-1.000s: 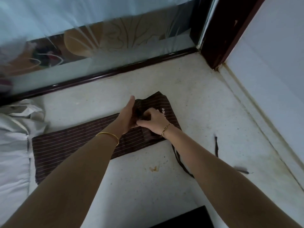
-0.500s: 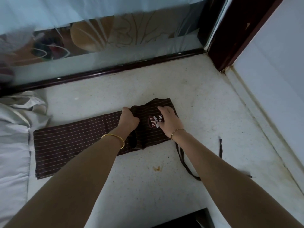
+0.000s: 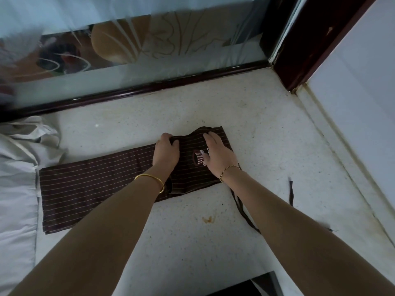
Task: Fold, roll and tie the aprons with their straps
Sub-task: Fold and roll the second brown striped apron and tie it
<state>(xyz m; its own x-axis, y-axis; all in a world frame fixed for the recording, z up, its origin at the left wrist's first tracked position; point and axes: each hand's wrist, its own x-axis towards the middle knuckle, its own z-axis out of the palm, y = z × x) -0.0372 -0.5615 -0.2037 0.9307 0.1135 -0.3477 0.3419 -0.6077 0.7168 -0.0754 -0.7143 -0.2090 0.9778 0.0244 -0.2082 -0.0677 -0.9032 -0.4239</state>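
Striped apron [image 3: 96, 189] on speckled floor [image 3: 188, 244] beside glass panel [image 3: 192, 50].

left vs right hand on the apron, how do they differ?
The left hand curls its fingers round a bunched fold of the striped apron; the right hand lies flat, fingers straight, pressing at the logo. The left wrist wears a plain bangle, the right a thin chain. Both rest on the apron's right end.
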